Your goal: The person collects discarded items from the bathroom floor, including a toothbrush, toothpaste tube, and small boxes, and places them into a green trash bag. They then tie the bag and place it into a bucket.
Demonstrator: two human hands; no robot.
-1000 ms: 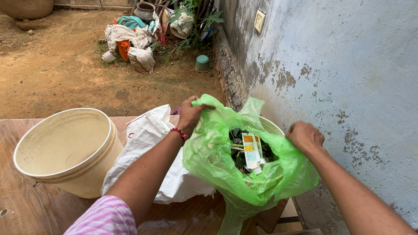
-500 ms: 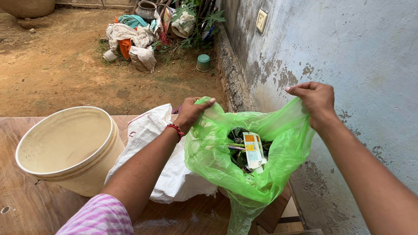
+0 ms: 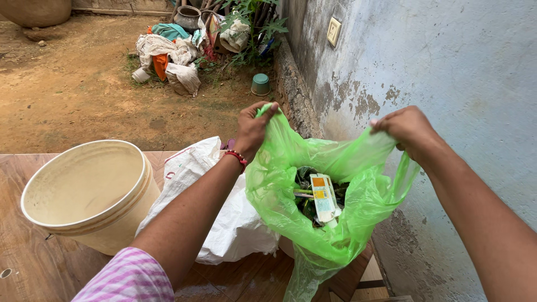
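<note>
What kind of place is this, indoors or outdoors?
Outdoors, probably a household yard: bare dirt ground, a weathered plastered wall, a heap of cloth and sacks beside plants. The wooden table stands beside the wall.

Two hands show, a left hand (image 3: pixel 253 126) and a right hand (image 3: pixel 407 130), and each pinches one edge of the one green bag (image 3: pixel 279 190). Inside the bag lies one flat carton (image 3: pixel 321 197) among dark leaves too tangled to count. One cream bucket (image 3: pixel 84 193) stands on the one wooden table (image 3: pixel 33 274), beside one white sack (image 3: pixel 224 218). One red band (image 3: pixel 237 157) circles the left wrist. On the ground beyond sit one green pot (image 3: pixel 260 84), one dark metal pot (image 3: pixel 187 15) and one heap of cloths (image 3: pixel 168 53), its pieces too jumbled to count. One switch plate (image 3: pixel 334 31) is on the wall (image 3: pixel 447 67).
</note>
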